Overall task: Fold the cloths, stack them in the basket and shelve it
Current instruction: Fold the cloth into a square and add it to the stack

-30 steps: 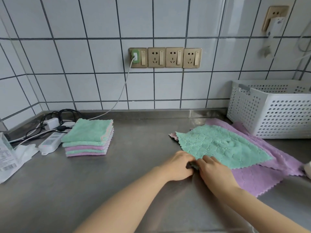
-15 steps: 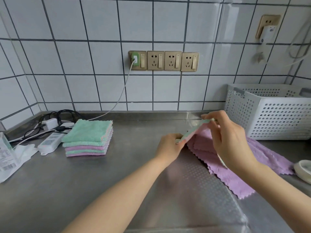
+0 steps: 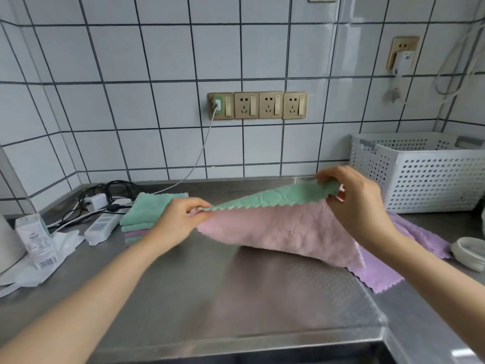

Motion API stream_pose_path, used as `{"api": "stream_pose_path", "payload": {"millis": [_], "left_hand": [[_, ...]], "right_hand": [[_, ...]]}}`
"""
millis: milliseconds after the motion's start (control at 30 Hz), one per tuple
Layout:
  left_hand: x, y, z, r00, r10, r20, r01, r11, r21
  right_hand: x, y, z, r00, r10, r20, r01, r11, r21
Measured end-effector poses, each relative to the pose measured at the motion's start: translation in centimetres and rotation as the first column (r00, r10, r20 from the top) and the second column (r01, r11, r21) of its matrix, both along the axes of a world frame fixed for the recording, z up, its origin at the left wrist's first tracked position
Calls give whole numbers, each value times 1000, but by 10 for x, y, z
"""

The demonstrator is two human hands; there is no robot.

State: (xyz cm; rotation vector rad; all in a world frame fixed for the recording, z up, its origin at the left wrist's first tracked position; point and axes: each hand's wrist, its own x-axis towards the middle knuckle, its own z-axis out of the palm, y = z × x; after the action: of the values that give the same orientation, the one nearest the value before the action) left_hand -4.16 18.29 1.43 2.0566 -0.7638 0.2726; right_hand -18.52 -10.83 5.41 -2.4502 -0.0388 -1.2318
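A carton (image 3: 35, 240) at far left bears print too small to read. Left of the left hand (image 3: 178, 222) sits the stack (image 3: 143, 216). Its fingers pinch one corner of the cloth (image 3: 278, 227), green over pink; the right hand (image 3: 359, 206) pinches the other, raised. Right of those fingers stands the basket (image 3: 425, 174).

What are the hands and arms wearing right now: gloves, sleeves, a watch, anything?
Nothing visible. The left hand and right hand are bare, with no gloves, rings or watch in view. Both forearms are uncovered to the frame edge, so no sleeves, straps or cables show.
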Motion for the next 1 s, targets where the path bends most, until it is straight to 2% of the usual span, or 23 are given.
{"api": "stream_pose_path", "payload": {"millis": [67, 100, 200, 300, 367, 433, 467, 533, 600, 667, 733, 800, 900, 967, 1000], "left_hand": [[-11, 23, 11, 993, -52, -103, 57, 997, 43], [-17, 34, 17, 979, -89, -181, 95, 995, 25], [-36, 64, 36, 843, -274, -463, 203, 959, -197], [-48, 74, 58, 786, -394, -476, 184, 885, -428], [-49, 72, 72, 809, -389, -440, 101, 829, -550], [-40, 63, 74, 842, -308, -444, -27, 796, -604], [-35, 57, 70, 856, -237, -459, -80, 817, -571], [-23, 48, 49, 901, -69, -428, -114, 914, -388], [-8, 50, 15, 929, 62, -364, -119, 984, -136], [5, 52, -21, 919, 154, -363, -137, 988, 72], [10, 50, -48, 879, 195, -436, -144, 978, 149], [16, 43, -64, 829, 179, -530, -165, 984, 73], [32, 26, -68, 751, 124, -649, -286, 947, -150], [49, 13, -67, 762, 167, -625, -372, 904, -213], [56, 7, -67, 793, 217, -569, -380, 907, -183]], "right_hand": [[-5, 8, 8, 990, 99, -105, -71, 968, 242], [-7, 12, 13, 969, 197, -146, -127, 911, 392], [-14, 19, 28, 877, 464, -122, -242, 648, 722], [-18, 28, 44, 776, 629, 41, -337, 359, 871], [-13, 34, 52, 758, 641, 117, -365, 270, 891], [-2, 34, 51, 773, 623, 116, -354, 271, 895], [4, 32, 44, 804, 592, 65, -307, 317, 897], [14, 23, 23, 852, 515, -92, -160, 424, 891], [22, 14, -9, 832, 498, -244, -45, 499, 866], [30, 6, -43, 787, 492, -372, 53, 548, 835], [39, -1, -70, 750, 462, -474, 132, 598, 791], [50, -4, -85, 737, 438, -515, 176, 611, 772], [73, -4, -89, 764, 437, -474, 181, 561, 808], [91, -7, -90, 798, 406, -445, 180, 545, 819], [98, -7, -89, 816, 389, -428, 173, 543, 822]]}}
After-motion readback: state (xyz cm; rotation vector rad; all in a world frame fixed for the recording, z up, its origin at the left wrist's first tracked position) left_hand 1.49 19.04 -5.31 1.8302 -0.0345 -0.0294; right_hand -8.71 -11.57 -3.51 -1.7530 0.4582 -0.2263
